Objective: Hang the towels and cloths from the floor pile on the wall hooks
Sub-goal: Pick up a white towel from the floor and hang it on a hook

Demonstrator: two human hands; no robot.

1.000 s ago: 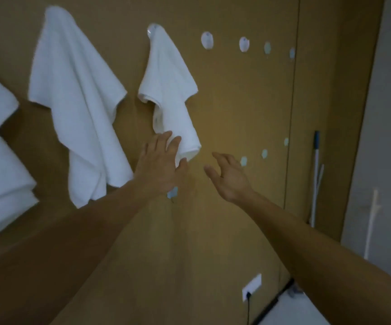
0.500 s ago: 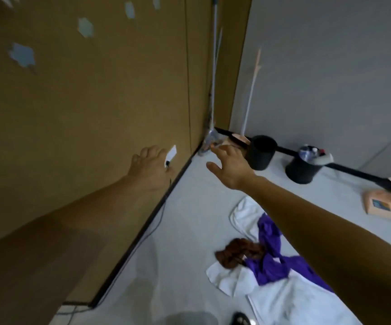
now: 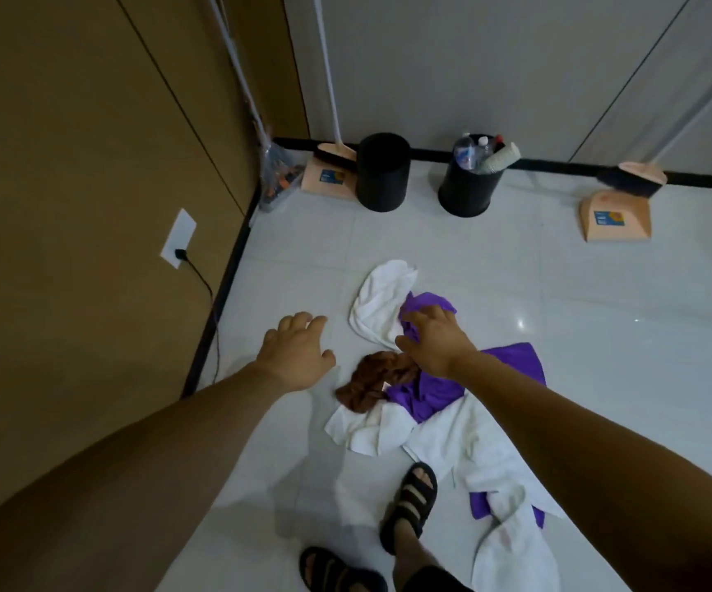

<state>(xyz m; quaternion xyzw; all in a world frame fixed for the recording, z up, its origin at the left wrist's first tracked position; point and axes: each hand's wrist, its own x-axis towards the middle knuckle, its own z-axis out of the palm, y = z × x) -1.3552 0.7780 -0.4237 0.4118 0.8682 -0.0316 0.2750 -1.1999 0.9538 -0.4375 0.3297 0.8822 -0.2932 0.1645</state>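
Note:
The floor pile lies on the pale tiles: a white towel [image 3: 382, 301] at its far end, a purple cloth [image 3: 431, 393] in the middle, a crumpled brown cloth [image 3: 369, 380] to its left, a small white cloth [image 3: 367, 431] nearer me, and more white towels [image 3: 503, 467] trailing right. My right hand [image 3: 433, 339] reaches down over the far part of the purple cloth with fingers spread, gripping nothing that I can see. Left of the pile, my left hand [image 3: 298, 352] hovers above bare tile with fingers relaxed. No wall hooks are in view.
The brown wall [image 3: 89, 207] runs along the left, with a socket [image 3: 178, 239] and a cable. Two black bins [image 3: 382, 173] [image 3: 469, 185], dustpans [image 3: 615, 217] and broom handles stand by the far wall. My sandalled feet [image 3: 410, 502] are just short of the pile.
The view has swung down from the wall with its hung white towels to the floor pile. Both hands have dropped from the wall; the right one now reaches the purple cloth.

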